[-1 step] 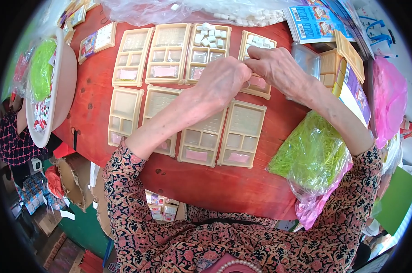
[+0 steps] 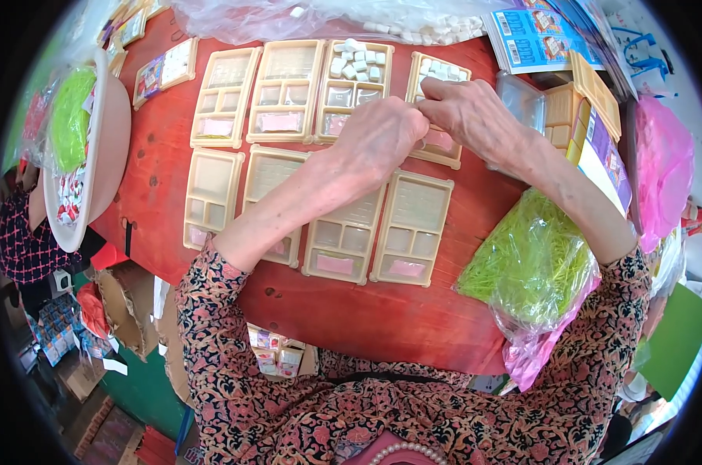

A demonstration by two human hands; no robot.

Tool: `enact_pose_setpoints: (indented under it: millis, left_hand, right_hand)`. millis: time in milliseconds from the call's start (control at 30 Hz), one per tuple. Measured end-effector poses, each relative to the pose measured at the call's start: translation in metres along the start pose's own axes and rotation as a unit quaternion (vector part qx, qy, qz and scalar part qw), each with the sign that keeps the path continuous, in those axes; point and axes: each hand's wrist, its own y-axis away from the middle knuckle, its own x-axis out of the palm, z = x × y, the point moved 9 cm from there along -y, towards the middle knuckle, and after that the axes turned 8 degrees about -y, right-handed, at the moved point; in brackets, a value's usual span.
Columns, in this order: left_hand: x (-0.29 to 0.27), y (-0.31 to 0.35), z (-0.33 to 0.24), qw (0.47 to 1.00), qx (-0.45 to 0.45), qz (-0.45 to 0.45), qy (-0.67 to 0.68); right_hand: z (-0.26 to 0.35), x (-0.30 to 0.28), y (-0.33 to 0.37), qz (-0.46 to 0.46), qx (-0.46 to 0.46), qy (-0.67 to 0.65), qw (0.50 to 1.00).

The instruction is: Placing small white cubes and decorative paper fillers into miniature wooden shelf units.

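Observation:
My left hand (image 2: 386,132) and my right hand (image 2: 471,112) meet over the rightmost tray (image 2: 453,159) of the back row. Both are closed, fingertips together; whatever they pinch is hidden behind the fingers. That beige compartment tray has white cubes (image 2: 444,71) in its far section and a pink piece (image 2: 439,140) in its near one. Left of it, partly behind my left hand, another tray (image 2: 320,101) carries a heap of white cubes (image 2: 357,62). Several more trays, such as the near right one (image 2: 446,203), hold flat pink pieces (image 2: 406,267) in their near compartments.
A clear bag of white cubes (image 2: 424,32) lies along the far edge. On the right are a bag of green shreds (image 2: 533,256), a clear container (image 2: 521,101) and printed blue sheets (image 2: 548,39). A white basin (image 2: 112,147) stands left, near a filled tray (image 2: 179,63).

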Motion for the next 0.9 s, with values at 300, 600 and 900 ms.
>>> enact_pose_setpoints:
  millis: [300,600,900]
  left_hand:
    - [-0.005,0.004,0.01,0.996,0.009,-0.057,0.067]
    - [-0.051,0.022,0.082,0.942,-0.226,-0.098,0.226]
    - [-0.078,0.026,0.107,0.963,-0.187,-0.16,0.112]
  right_hand:
    - [-0.007,0.0,-0.001,-0.018,-0.017,-0.03,0.999]
    - [-0.018,-0.035,-0.032,-0.071,0.075,-0.217,0.971]
    - [-0.038,-0.007,-0.076,-0.145,0.073,-0.148,0.976]
